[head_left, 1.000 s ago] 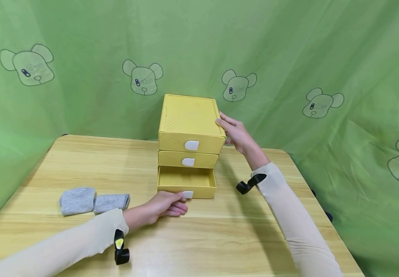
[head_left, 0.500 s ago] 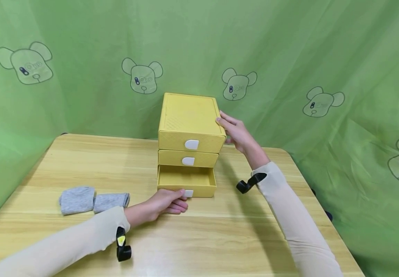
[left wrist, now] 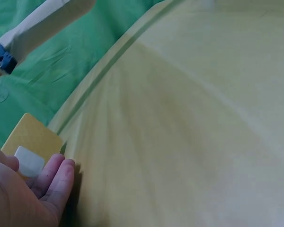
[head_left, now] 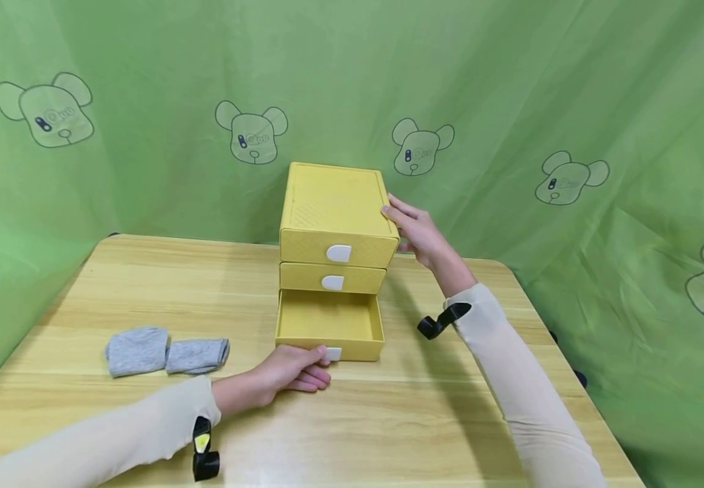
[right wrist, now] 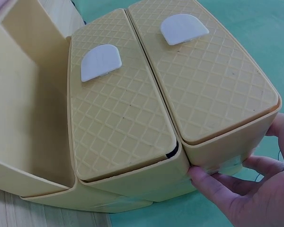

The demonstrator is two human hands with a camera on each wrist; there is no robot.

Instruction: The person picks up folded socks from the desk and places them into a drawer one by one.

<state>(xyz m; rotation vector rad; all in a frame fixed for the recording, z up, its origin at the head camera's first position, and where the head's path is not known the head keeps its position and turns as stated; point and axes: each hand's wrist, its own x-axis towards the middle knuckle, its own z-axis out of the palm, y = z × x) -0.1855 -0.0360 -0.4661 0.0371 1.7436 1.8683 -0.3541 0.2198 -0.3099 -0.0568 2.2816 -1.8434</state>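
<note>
A yellow drawer cabinet (head_left: 340, 196) with three drawers and white tab handles stands on the wooden table. Its bottom drawer (head_left: 364, 350) is pulled out, and the bare inside shows. My left hand (head_left: 287, 371) holds that drawer's white handle (head_left: 332, 354), thumb above and fingers below; the left wrist view shows thumb and fingers around the handle (left wrist: 29, 162). My right hand (head_left: 419, 234) rests against the cabinet's upper right side, thumb at the top edge. In the right wrist view its fairly straight fingers (right wrist: 217, 191) touch the side wall, beside the two closed upper drawers (right wrist: 217, 80).
Two folded grey cloth pieces (head_left: 138, 351) lie side by side on the table (head_left: 388, 434), left of the cabinet. A green curtain (head_left: 340, 68) printed with bear heads hangs close behind the table and along its sides.
My left hand has drawn the bottom drawer farther out toward me, so more of its inside shows. My right hand stays at the cabinet's side.
</note>
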